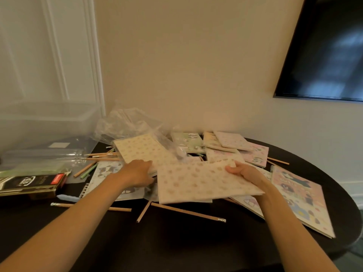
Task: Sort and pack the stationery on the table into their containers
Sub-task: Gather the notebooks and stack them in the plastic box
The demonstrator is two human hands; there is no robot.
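Note:
A heap of pastel notebooks covers the middle of a dark round table (176, 242). My right hand (243, 172) grips the right edge of a cream spotted notebook (198, 183), lifted slightly off the heap. My left hand (137, 171) rests on the edge of a second cream spotted notebook (143, 150) lying behind; whether it grips it I cannot tell. Several wooden pencils (186, 212) lie loose under and around the notebooks. A pink character notebook (300, 199) lies at the right.
A clear plastic bin (45, 122) stands at the back left, with a clear jar (59, 156) on its side before it. A black pen box (29, 185) lies at the left edge. Crumpled clear bags (125, 122) sit behind the heap. A dark screen (324, 52) hangs on the wall.

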